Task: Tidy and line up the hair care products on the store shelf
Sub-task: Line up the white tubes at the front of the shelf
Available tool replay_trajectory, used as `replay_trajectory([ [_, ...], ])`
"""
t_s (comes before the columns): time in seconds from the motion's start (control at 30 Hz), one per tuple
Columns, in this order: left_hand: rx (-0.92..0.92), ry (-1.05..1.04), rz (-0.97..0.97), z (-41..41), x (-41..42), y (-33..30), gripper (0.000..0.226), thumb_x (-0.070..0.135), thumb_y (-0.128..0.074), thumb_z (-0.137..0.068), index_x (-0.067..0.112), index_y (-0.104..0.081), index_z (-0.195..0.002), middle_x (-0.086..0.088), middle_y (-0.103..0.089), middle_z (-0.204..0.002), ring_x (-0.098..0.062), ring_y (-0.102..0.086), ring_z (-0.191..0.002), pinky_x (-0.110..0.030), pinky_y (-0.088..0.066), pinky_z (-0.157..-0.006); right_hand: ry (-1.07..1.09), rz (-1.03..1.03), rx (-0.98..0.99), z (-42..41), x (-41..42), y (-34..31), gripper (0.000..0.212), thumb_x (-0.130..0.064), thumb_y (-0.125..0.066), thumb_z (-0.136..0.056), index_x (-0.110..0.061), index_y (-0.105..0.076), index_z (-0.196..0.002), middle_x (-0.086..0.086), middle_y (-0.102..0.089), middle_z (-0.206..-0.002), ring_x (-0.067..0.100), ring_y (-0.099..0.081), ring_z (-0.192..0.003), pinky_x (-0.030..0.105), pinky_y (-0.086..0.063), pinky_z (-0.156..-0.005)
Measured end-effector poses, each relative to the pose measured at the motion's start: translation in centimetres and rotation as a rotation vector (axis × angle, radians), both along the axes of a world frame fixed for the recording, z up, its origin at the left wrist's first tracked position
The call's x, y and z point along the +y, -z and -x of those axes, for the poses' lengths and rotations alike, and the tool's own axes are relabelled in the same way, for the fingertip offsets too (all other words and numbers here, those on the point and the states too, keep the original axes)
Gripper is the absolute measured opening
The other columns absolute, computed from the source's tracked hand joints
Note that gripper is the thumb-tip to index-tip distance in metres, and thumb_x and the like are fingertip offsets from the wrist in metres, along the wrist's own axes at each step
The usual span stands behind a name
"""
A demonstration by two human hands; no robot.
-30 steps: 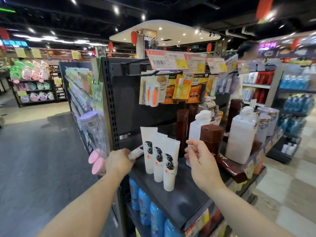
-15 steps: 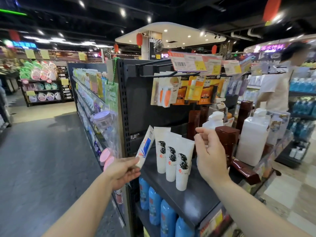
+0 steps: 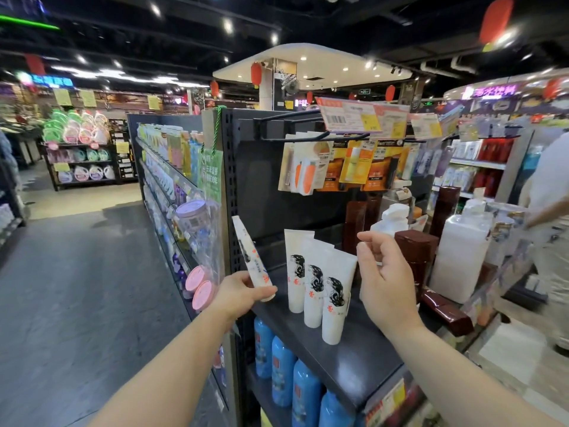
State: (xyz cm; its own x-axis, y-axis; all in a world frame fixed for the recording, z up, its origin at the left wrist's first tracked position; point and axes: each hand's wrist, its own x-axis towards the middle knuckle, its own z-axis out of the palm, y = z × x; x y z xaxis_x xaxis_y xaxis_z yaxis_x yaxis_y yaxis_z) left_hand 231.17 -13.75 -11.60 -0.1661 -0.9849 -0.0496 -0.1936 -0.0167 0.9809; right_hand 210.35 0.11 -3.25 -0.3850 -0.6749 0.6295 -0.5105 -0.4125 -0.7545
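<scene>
Three white hair-care tubes [image 3: 314, 288] with a black hair logo stand cap-down in a diagonal row on the dark shelf [image 3: 354, 362]. My left hand [image 3: 240, 292] grips a fourth white tube [image 3: 251, 257] near its cap end, tilted upright at the shelf's left edge, apart from the row. My right hand [image 3: 385, 278] hovers just right of the row with fingers spread and holds nothing. Behind it stand a brown boxed bottle [image 3: 415, 251] and white pump bottles [image 3: 458, 257].
Blue bottles [image 3: 292, 377] fill the lower shelf. Carded products [image 3: 335, 167] hang from hooks above under price tags. Brown boxes [image 3: 446, 309] lie flat at the shelf's right. Hanging bags with pink-lidded jars [image 3: 200, 285] are at left. A person [image 3: 548, 217] stands at far right.
My left hand lifted the fourth tube from lying near the shelf's left edge and stood it nearly upright. My right hand left the brown box and opened beside the row.
</scene>
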Motion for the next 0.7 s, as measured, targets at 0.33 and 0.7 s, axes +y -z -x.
replay_trajectory([
  [0.33,-0.567,-0.174,0.285,3.7,-0.2,1.5,0.039,0.059,-0.071,-0.065,0.031,-0.063,-0.09,0.011,-0.068,-0.085,-0.018,-0.064,-0.087,-0.038,-0.05,-0.084,0.031,-0.047,0.023,1.0,0.3,0.7,0.014,-0.023,-0.049,-0.097,-0.031,-0.054,-0.106,-0.015,-0.06,-0.101,-0.007,-0.053,-0.096,0.005,-0.04,-0.074],
  [0.7,-0.435,-0.113,0.256,2.6,-0.5,3.0,0.039,0.052,-0.073,-0.074,0.042,-0.061,-0.109,0.022,-0.067,-0.1,-0.007,-0.061,-0.1,-0.034,-0.045,-0.091,-0.065,-0.203,-0.044,1.6,0.7,1.6,0.032,-0.03,-0.061,-0.09,-0.032,-0.047,-0.119,-0.011,-0.059,-0.107,0.001,-0.057,-0.099,0.015,-0.047,-0.08],
])
